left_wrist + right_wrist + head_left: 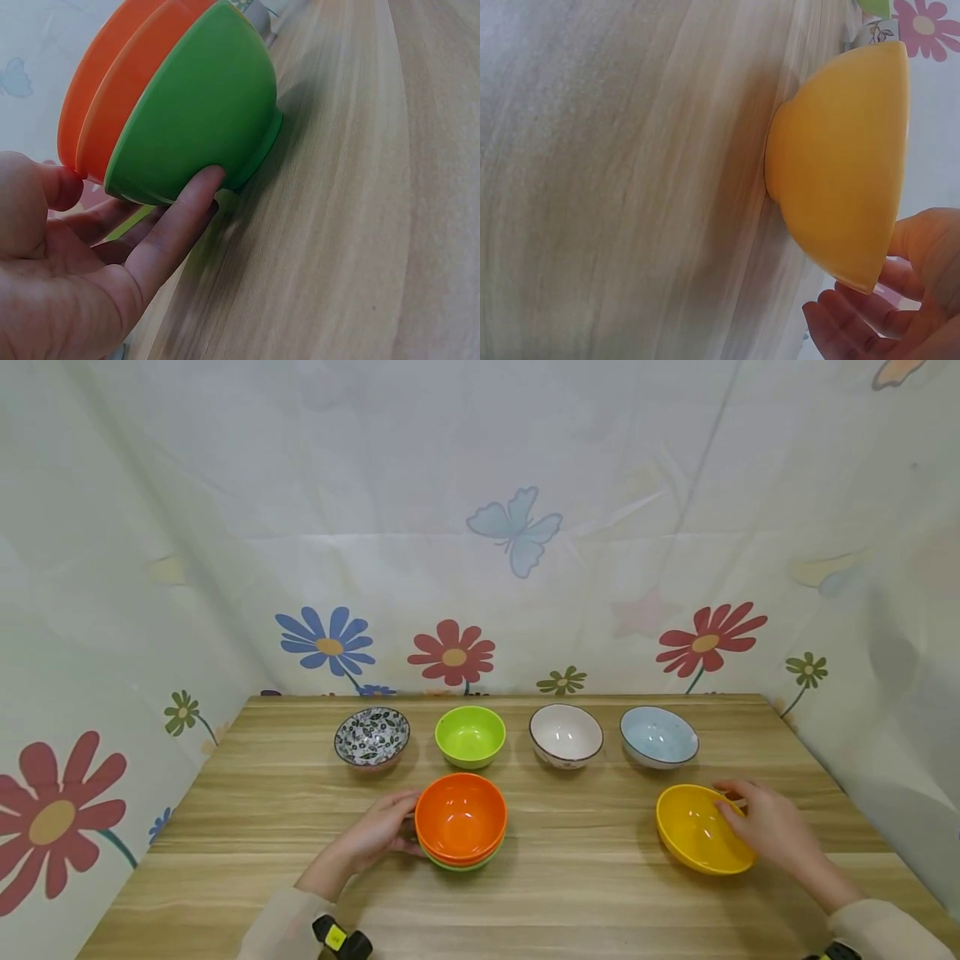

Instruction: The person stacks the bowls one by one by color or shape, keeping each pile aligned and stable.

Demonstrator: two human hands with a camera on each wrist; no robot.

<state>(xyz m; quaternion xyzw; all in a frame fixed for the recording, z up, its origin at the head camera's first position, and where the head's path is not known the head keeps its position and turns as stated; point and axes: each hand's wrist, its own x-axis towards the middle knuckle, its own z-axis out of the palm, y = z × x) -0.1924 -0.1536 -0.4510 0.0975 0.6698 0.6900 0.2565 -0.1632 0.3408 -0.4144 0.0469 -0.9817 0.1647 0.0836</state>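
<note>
Two orange bowls (461,817) sit nested in a green bowl (202,105), making a stack near the table's middle. My left hand (384,828) holds this stack from its left side. In the left wrist view, the thumb is at the orange rim and a finger lies along the green bowl's outer wall. To the right, a yellow bowl (701,831) is on the table. My right hand (772,822) grips its right rim, thumb over the edge and other fingers outside. The right wrist view shows the yellow bowl's outer side and foot (776,157).
Along the table's back stand a black-and-white patterned bowl (372,739), a lime green bowl (470,737), a white bowl (566,735) and a light blue bowl (658,737). A flower-printed cloth (517,635) hangs behind the wooden table (577,902).
</note>
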